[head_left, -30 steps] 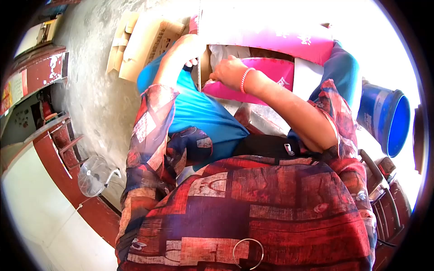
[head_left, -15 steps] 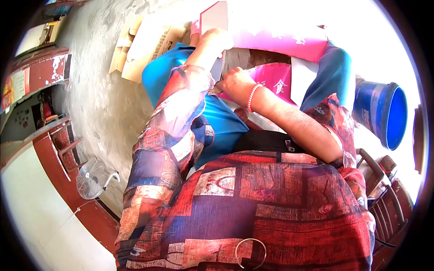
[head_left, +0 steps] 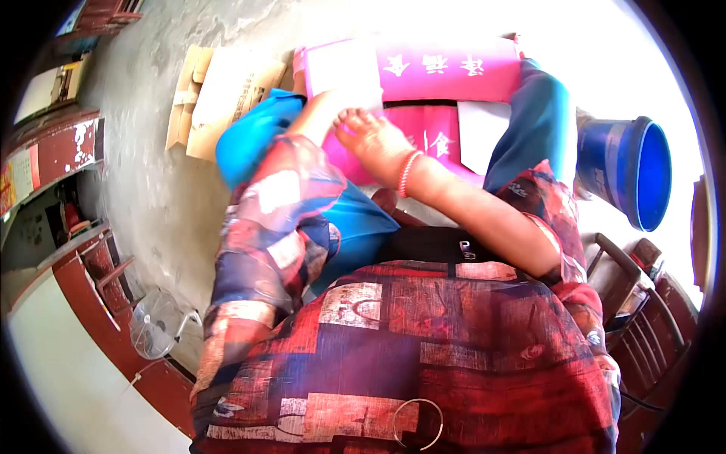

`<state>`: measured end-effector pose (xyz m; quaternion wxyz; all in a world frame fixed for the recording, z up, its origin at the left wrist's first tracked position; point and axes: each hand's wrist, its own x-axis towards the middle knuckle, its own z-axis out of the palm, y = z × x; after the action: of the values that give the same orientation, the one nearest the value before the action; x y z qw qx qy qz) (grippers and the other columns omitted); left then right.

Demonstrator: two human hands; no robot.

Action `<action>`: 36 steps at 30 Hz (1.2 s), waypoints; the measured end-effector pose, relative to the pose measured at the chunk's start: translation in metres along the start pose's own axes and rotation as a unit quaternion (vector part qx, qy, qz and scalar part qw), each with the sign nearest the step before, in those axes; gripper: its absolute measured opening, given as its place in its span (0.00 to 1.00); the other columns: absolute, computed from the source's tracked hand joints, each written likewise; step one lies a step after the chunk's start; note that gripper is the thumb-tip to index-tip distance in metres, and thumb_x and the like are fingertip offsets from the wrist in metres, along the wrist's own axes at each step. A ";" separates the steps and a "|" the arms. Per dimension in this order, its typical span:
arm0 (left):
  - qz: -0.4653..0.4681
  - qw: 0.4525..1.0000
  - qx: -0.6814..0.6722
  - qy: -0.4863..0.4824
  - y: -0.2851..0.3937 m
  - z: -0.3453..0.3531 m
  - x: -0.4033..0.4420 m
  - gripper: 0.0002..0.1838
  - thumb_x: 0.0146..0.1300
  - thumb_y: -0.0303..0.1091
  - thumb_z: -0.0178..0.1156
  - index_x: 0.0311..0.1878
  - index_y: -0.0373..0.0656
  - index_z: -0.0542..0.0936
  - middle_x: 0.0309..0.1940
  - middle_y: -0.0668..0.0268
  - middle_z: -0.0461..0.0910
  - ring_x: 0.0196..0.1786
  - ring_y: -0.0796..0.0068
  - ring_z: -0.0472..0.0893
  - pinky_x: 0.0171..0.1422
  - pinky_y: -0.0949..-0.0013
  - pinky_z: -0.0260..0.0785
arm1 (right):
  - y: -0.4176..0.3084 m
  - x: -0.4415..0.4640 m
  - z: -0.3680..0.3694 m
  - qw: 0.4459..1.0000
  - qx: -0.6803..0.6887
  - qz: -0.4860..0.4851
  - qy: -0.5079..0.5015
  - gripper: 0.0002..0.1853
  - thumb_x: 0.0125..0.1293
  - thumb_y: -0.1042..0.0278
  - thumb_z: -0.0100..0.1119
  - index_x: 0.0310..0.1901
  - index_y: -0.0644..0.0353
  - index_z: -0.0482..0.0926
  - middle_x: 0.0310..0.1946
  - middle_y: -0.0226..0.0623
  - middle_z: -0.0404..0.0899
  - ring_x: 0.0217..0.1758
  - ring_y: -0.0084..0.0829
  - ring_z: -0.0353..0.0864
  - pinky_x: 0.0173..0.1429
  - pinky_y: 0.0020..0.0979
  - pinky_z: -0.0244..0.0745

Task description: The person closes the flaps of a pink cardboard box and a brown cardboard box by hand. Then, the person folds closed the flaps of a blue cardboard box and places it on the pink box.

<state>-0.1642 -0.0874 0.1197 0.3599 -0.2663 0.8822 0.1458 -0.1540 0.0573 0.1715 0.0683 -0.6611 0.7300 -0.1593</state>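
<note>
A pink cardboard box point(head_left: 446, 85) with white characters sits between the knees. Its pink flap point(head_left: 420, 125) lies over most of the top, and a pale flap point(head_left: 484, 132) shows at the right. My right hand point(head_left: 374, 144), with a beaded bracelet at the wrist, is over the box's left part, fingers stretched out and nothing seen in them. Just beyond it, my left hand point(head_left: 344, 102) is over the left side of the box. Glare, blur and my right hand hide its fingers.
Flattened brown cardboard point(head_left: 227, 102) lies on the concrete floor to the left. A blue bucket point(head_left: 631, 174) stands on the right, with a dark wooden chair point(head_left: 643, 325) nearer me. At lower left is a fan point(head_left: 153, 324).
The grey-backed flap that stood up in my left hand is folded down, and pink now covers the box's dark opening. My right hand's fingers have straightened. The view has shifted slightly.
</note>
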 end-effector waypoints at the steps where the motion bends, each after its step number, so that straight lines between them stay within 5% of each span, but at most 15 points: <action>1: -0.006 0.995 -0.095 -0.014 -0.040 0.004 0.030 0.27 0.55 0.55 0.53 0.45 0.40 0.78 0.40 0.55 0.79 0.44 0.62 0.78 0.49 0.66 0.70 | 0.005 -0.003 -0.006 0.997 0.008 -0.020 0.073 0.26 0.50 0.72 0.53 0.55 0.59 0.66 0.56 0.41 0.64 0.57 0.38 0.67 0.56 0.37 0.67; 3: -0.008 0.961 -0.276 -0.036 -0.109 0.011 0.084 0.21 0.56 0.49 0.54 0.41 0.39 0.79 0.32 0.58 0.81 0.34 0.68 0.81 0.38 0.69 0.73 | 0.011 -0.003 -0.021 0.993 0.068 0.033 -0.090 0.25 0.50 0.73 0.53 0.53 0.57 0.67 0.51 0.42 0.67 0.56 0.39 0.66 0.56 0.39 0.67; 5: 0.149 0.936 -0.296 0.115 -0.113 -0.014 0.049 0.18 0.63 0.43 0.48 0.39 0.37 0.77 0.27 0.61 0.79 0.30 0.74 0.79 0.31 0.73 0.73 | 0.023 -0.014 -0.008 0.974 0.083 0.053 -0.202 0.24 0.50 0.76 0.52 0.52 0.55 0.68 0.50 0.43 0.66 0.57 0.40 0.66 0.53 0.41 0.68; 7: 0.123 0.909 -0.380 0.116 -0.081 -0.033 0.018 0.15 0.64 0.38 0.47 0.35 0.36 0.77 0.25 0.65 0.78 0.22 0.79 0.76 0.22 0.79 0.67 | 0.039 -0.038 0.035 0.988 0.052 0.053 -0.135 0.19 0.55 0.72 0.50 0.51 0.53 0.70 0.53 0.38 0.66 0.56 0.37 0.67 0.52 0.45 0.68; 9: 0.096 0.868 -0.391 -0.291 -0.072 -0.039 0.011 0.14 0.62 0.40 0.49 0.33 0.38 0.77 0.21 0.68 0.76 0.18 0.82 0.71 0.16 0.80 0.61 | 0.055 -0.053 0.062 0.992 0.043 0.052 -0.107 0.19 0.55 0.72 0.50 0.51 0.52 0.71 0.59 0.38 0.61 0.59 0.38 0.65 0.54 0.48 0.66; 10: 0.096 0.868 -0.391 -0.292 -0.076 -0.027 0.015 0.14 0.62 0.40 0.49 0.33 0.38 0.77 0.21 0.68 0.76 0.18 0.82 0.71 0.16 0.80 0.61 | 0.056 -0.052 0.058 0.986 0.060 0.060 -0.141 0.19 0.55 0.73 0.49 0.50 0.52 0.72 0.64 0.38 0.54 0.62 0.40 0.61 0.56 0.50 0.64; 13: 0.148 0.987 -0.050 -0.050 -0.094 0.042 0.047 0.12 0.49 0.41 0.61 0.26 0.40 0.78 0.18 0.65 0.75 0.17 0.77 0.71 0.19 0.71 0.63 | 0.055 -0.050 0.045 0.974 0.076 0.082 -0.195 0.16 0.55 0.74 0.49 0.47 0.56 0.74 0.61 0.41 0.59 0.59 0.42 0.66 0.53 0.47 0.67; 16: 0.130 0.988 -0.015 0.085 -0.083 0.057 0.057 0.10 0.48 0.37 0.61 0.26 0.39 0.79 0.17 0.63 0.75 0.17 0.75 0.72 0.22 0.68 0.65 | 0.059 -0.060 0.036 0.956 0.117 0.101 -0.249 0.16 0.51 0.74 0.50 0.44 0.58 0.76 0.51 0.46 0.70 0.50 0.45 0.73 0.47 0.44 0.70; 19: 0.142 0.985 -0.065 0.067 -0.062 0.024 0.025 0.09 0.50 0.35 0.61 0.29 0.40 0.81 0.18 0.65 0.75 0.17 0.76 0.71 0.22 0.69 0.66 | 0.057 -0.074 0.023 0.939 0.133 0.086 -0.305 0.12 0.52 0.70 0.50 0.39 0.59 0.76 0.39 0.47 0.77 0.41 0.48 0.76 0.46 0.43 0.71; 23: 0.121 0.976 -0.179 0.040 -0.052 0.006 0.028 0.10 0.52 0.35 0.60 0.34 0.39 0.80 0.20 0.65 0.77 0.19 0.77 0.74 0.21 0.70 0.66 | 0.066 -0.093 0.035 0.949 0.139 0.083 -0.270 0.09 0.54 0.67 0.48 0.32 0.59 0.78 0.29 0.48 0.78 0.34 0.49 0.77 0.41 0.44 0.71; 25: 0.129 0.963 -0.186 0.146 -0.059 0.006 0.036 0.13 0.54 0.37 0.59 0.39 0.39 0.78 0.22 0.67 0.77 0.19 0.78 0.74 0.21 0.72 0.66 | 0.076 -0.093 0.022 0.948 0.141 0.115 -0.262 0.12 0.55 0.68 0.46 0.33 0.59 0.79 0.32 0.47 0.79 0.38 0.47 0.78 0.44 0.42 0.72; 26: 0.129 0.963 -0.187 0.147 -0.066 0.007 0.047 0.13 0.54 0.37 0.59 0.39 0.39 0.78 0.22 0.67 0.77 0.19 0.78 0.74 0.21 0.72 0.66 | 0.087 -0.095 0.025 0.961 0.141 0.127 -0.201 0.12 0.55 0.66 0.45 0.34 0.56 0.80 0.31 0.47 0.78 0.37 0.48 0.78 0.43 0.42 0.72; 29: 0.168 0.925 -0.236 0.245 -0.091 0.026 0.073 0.21 0.47 0.41 0.60 0.44 0.39 0.76 0.34 0.47 0.78 0.40 0.52 0.79 0.47 0.60 0.71 | 0.110 -0.098 0.007 0.954 0.175 0.244 0.027 0.10 0.50 0.70 0.53 0.36 0.56 0.78 0.35 0.46 0.76 0.40 0.48 0.75 0.47 0.41 0.70; 31: 0.159 0.909 -0.279 0.266 -0.103 0.031 0.076 0.22 0.47 0.41 0.61 0.44 0.39 0.76 0.34 0.49 0.78 0.39 0.53 0.79 0.46 0.62 0.71 | 0.134 -0.102 0.008 0.934 0.124 0.290 0.165 0.16 0.46 0.75 0.57 0.41 0.54 0.75 0.42 0.43 0.73 0.47 0.47 0.71 0.50 0.41 0.69; 36: 0.033 0.877 -0.445 0.181 -0.113 0.053 0.048 0.23 0.48 0.42 0.62 0.45 0.38 0.75 0.33 0.52 0.79 0.36 0.58 0.79 0.42 0.64 0.72 | 0.177 -0.124 0.016 0.878 0.058 0.414 0.233 0.28 0.44 0.73 0.59 0.52 0.59 0.68 0.50 0.47 0.69 0.56 0.46 0.66 0.61 0.38 0.61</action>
<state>-0.0986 -0.1728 0.0409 0.0329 -0.3903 0.7825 0.4840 -0.3015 0.1902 0.0858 -0.0060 -0.2374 0.9211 -0.3084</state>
